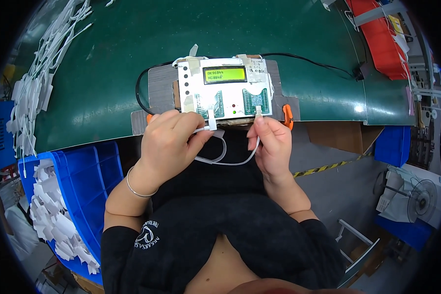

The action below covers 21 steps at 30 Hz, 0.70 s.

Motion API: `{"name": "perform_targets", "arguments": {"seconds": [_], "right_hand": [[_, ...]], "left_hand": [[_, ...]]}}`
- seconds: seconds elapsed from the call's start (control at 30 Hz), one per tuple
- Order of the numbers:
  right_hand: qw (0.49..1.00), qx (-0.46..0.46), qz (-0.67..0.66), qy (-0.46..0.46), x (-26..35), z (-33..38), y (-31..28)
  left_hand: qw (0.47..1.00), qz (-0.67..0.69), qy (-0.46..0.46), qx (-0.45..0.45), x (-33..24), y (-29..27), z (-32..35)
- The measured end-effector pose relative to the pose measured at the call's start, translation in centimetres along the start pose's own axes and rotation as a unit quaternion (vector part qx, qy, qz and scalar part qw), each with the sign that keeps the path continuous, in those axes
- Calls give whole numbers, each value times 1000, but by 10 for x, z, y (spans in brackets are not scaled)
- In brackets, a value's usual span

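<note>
Top (259,228): black cloth, V-necked
Sleeves (120,250): black, short
Print (146,237): white lettering curved around a rounded shape, left side
Bangle (142,196): thin, silvery, around the left wrist (144,181)

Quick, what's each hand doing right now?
Left hand: closed, holding a white plug.
Right hand: closed, holding the end of a white cable.

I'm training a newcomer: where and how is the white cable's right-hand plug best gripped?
Probably by the rear of the plug, pinched across its sides from the tester's near side: its front points away toward the right green board, while the white cable trails back toward the person. The right hand pinches it there.
</note>
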State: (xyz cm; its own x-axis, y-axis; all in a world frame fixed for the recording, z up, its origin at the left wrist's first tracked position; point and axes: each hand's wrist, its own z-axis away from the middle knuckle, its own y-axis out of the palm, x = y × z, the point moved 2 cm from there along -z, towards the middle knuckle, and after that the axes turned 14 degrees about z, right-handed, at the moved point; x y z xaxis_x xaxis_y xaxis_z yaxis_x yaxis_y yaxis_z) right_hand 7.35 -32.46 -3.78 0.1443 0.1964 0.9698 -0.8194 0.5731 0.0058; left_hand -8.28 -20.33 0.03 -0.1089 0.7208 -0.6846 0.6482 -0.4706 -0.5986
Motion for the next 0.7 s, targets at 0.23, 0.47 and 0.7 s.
{"name": "perform_targets", "arguments": {"seconds": [0.23, 0.47, 0.7], "right_hand": [[997, 81, 18, 9, -1, -7, -10], [988, 62, 96, -108, -7, 6, -8], [915, 75, -141, -371, 82, 5, -77]], "left_hand": [[994, -77, -25, 74, -16, -2, -8], [989, -55, 62, 122, -11, -7, 3], [709, 655, 204, -163, -35, -155, 24]]}}
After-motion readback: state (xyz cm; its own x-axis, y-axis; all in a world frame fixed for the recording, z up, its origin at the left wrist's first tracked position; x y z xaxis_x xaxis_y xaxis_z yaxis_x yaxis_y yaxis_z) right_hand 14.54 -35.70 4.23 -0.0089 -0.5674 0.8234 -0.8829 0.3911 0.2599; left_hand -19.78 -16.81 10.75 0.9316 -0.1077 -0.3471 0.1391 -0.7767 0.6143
